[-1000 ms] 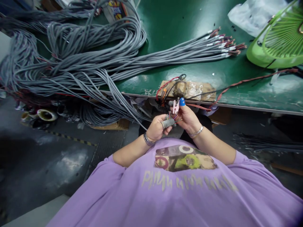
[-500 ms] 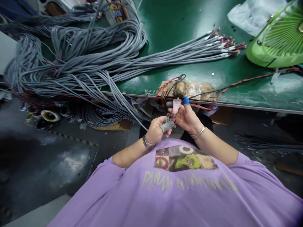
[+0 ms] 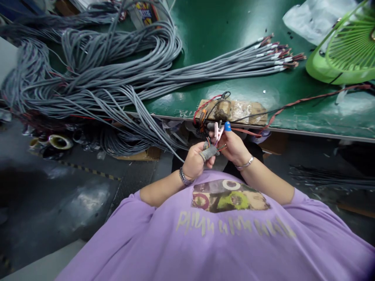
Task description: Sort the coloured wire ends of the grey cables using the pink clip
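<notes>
My left hand (image 3: 195,160) is closed round a grey cable end, with grey wrapping on its fingers. Thin coloured wires (image 3: 222,148) fan out from the cable end toward my right hand. My right hand (image 3: 233,146), its thumb capped in blue, pinches a small pink clip-like tool (image 3: 218,132) just above the wires. Whether the tool touches a wire is too small to tell. Beyond the hands, a wooden block (image 3: 249,111) with a brown lump and black and red leads lies at the table edge.
Long grey cables (image 3: 117,78) cover the left of the green table (image 3: 228,23), their stripped ends pointing right. A green fan (image 3: 331,58) and a plastic bag (image 3: 313,19) are at the right. Cable coils (image 3: 125,142) sit below the table edge.
The pink tool has turned and shows its two arms more clearly. My right thumb has shifted slightly left, and the coloured wires now spread out to the right of the cable end.
</notes>
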Available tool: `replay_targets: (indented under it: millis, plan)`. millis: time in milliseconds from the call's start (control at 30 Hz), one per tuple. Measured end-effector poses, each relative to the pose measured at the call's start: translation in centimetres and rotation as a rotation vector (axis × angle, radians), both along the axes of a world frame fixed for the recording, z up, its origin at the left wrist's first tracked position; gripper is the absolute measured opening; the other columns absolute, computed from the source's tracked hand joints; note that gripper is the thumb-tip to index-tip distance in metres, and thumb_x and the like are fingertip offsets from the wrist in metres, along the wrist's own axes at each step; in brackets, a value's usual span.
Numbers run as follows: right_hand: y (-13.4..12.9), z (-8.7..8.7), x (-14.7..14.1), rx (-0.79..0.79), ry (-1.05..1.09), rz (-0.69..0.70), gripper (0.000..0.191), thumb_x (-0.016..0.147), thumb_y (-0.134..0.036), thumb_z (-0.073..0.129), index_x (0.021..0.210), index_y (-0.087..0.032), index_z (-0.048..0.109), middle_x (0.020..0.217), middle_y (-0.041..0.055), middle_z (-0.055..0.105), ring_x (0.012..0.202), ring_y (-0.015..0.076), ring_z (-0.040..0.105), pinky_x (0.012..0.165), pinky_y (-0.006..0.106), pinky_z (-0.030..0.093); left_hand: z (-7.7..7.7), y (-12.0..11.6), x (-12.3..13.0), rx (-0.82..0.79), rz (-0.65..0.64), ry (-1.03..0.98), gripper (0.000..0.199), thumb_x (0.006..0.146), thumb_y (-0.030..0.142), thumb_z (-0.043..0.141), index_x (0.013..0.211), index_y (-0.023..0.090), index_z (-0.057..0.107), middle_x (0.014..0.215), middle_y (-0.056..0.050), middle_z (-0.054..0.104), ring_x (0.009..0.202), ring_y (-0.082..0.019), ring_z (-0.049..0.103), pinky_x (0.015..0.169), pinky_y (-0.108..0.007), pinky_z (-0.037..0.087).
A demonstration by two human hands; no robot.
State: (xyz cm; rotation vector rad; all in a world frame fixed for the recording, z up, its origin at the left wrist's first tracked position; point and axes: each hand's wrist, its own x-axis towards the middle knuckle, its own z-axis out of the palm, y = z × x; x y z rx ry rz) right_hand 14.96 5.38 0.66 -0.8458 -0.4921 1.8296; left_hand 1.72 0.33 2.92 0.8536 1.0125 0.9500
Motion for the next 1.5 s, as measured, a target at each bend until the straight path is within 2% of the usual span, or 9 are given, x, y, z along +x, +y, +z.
replay_targets:
  millis: [100,200,467,633,900,1133,1300,1500]
  plan:
    - [0.3,0.2,-0.2,-0.074,0.053,0.035,0.052,0.076,-0.071,0.068,0.075,-0.019,0.067,0.069,0.0009,0.07,0.054,0.0106,0.057,0.05,0.024,0.045,-0.1,0.3,0.1,-0.021,0.008,-0.006,0.042,0.067,0.052,0.078,0.068,0.017,0.055,0.047,0.005,0.055,0.034,-0.005,0.041,0.034,-0.018,0.031]
    - [0.6,0.1,-0.3,-0.11,0.066,0.0,0.05,0.076,-0.068,0.071,0.073,-0.019,0.066,0.065,-0.0001,0.069,0.053,0.0103,0.057,0.049,0.023,0.045,-0.2,0.4,0.1,-0.034,0.008,0.0,0.042,0.067,0.052,0.078,0.068,0.017,0.054,0.047,0.005,0.055,0.034,-0.005,0.041,0.035,-0.018,0.03]
    - [0.8,0.4,-0.6,-0.118,0.096,-0.068,0.044,0.078,-0.06,0.074,0.072,-0.018,0.065,0.058,-0.0018,0.067,0.046,0.0073,0.054,0.046,0.02,0.043,-0.5,0.4,0.1,-0.073,-0.008,0.011,0.044,0.065,0.053,0.078,0.07,0.017,0.054,0.048,0.005,0.055,0.035,-0.005,0.042,0.035,-0.019,0.031]
    - [0.8,0.4,-0.7,-0.117,0.101,-0.082,0.044,0.076,-0.06,0.076,0.073,-0.018,0.064,0.058,-0.0018,0.067,0.051,0.0084,0.059,0.053,0.02,0.048,-0.2,0.4,0.2,-0.096,-0.012,0.004,0.045,0.063,0.054,0.08,0.069,0.016,0.055,0.047,0.004,0.055,0.034,-0.006,0.042,0.035,-0.019,0.031]
    - [0.4,-0.4,-0.4,-0.061,0.079,0.021,0.054,0.077,-0.075,0.064,0.075,-0.021,0.064,0.065,-0.0001,0.069,0.052,0.0104,0.058,0.05,0.023,0.047,-1.4,0.3,-0.4,0.057,-0.015,0.102,0.045,0.071,0.059,0.076,0.076,0.017,0.059,0.053,0.004,0.059,0.039,-0.006,0.046,0.038,-0.018,0.04]
    - [0.2,0.5,-0.2,-0.079,0.101,0.07,0.059,0.078,-0.08,0.057,0.076,-0.021,0.064,0.07,0.001,0.07,0.054,0.0113,0.058,0.05,0.023,0.047,-1.5,0.1,-0.7,0.115,-0.025,0.143,0.045,0.075,0.058,0.074,0.077,0.016,0.06,0.056,0.003,0.061,0.04,-0.006,0.048,0.04,-0.017,0.042]
    - [0.0,1.0,0.2,-0.064,0.126,0.078,0.053,0.082,-0.074,0.058,0.083,-0.022,0.064,0.074,0.0002,0.07,0.056,0.0103,0.057,0.05,0.022,0.045,-1.1,-0.5,-0.8,0.107,-0.024,0.127,0.042,0.076,0.054,0.075,0.075,0.016,0.06,0.053,0.003,0.06,0.039,-0.006,0.048,0.038,-0.017,0.041]
    - [-0.2,0.9,0.1,-0.066,0.087,-0.001,0.034,0.085,-0.056,0.068,0.086,-0.022,0.067,0.074,-0.0008,0.071,0.057,0.0098,0.057,0.052,0.022,0.044,-1.2,-0.8,-0.8,0.08,0.051,0.119,0.042,0.076,0.056,0.074,0.076,0.016,0.061,0.054,0.003,0.061,0.04,-0.006,0.05,0.039,-0.017,0.042]
